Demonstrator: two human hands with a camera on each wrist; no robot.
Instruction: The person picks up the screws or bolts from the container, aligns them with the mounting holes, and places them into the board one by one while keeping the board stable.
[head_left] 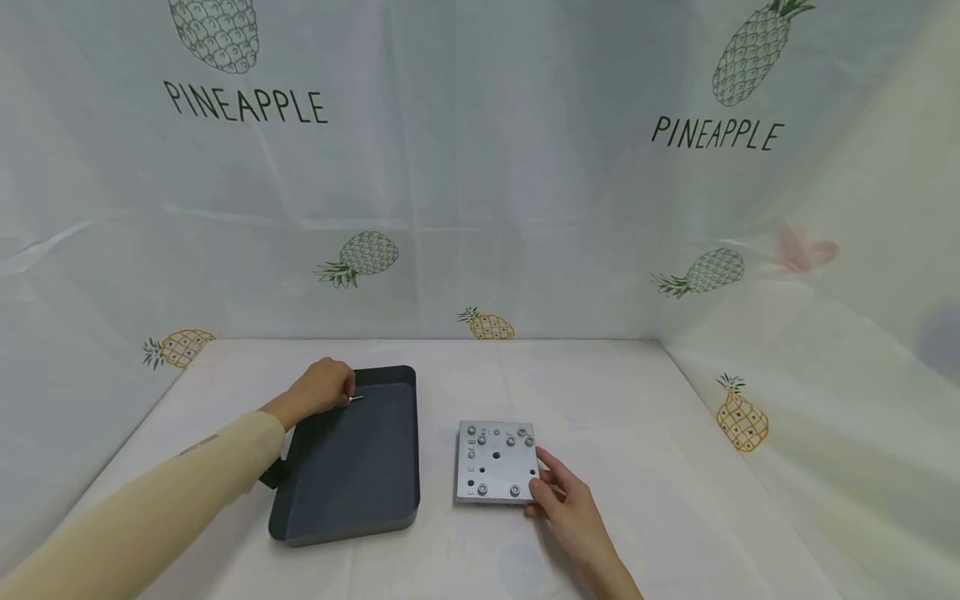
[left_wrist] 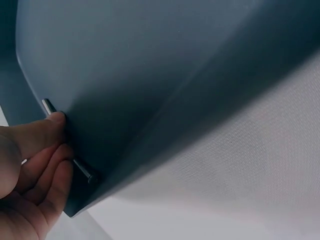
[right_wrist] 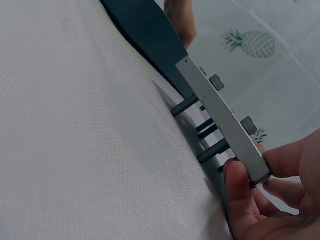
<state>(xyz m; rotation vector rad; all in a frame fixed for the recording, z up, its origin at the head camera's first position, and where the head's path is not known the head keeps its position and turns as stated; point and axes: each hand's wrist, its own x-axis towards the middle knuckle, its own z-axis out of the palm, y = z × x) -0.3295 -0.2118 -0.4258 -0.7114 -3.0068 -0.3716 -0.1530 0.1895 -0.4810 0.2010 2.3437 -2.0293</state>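
Note:
My left hand [head_left: 324,385] is over the far left corner of a dark grey tray [head_left: 352,467]. Its thumb and fingers pinch a thin metal pin [left_wrist: 48,106], whose shiny end sticks out past the thumb. Below the fingertips shows a dark shaft with a small head [left_wrist: 87,172]; I cannot tell whether it belongs to the same piece. My right hand [head_left: 568,508] grips the near right edge of a square silver metal plate [head_left: 497,471], thumb on one face. Several socket-head bolts [right_wrist: 216,82] pass through the plate, and their threaded ends [right_wrist: 214,150] protrude underneath.
A white cloth [head_left: 675,500] covers the table. Behind and at the sides hangs a pale curtain [head_left: 480,167] printed with pineapples. The tray's raised wall [head_left: 417,450] stands to the left of the plate, with a gap of cloth between them.

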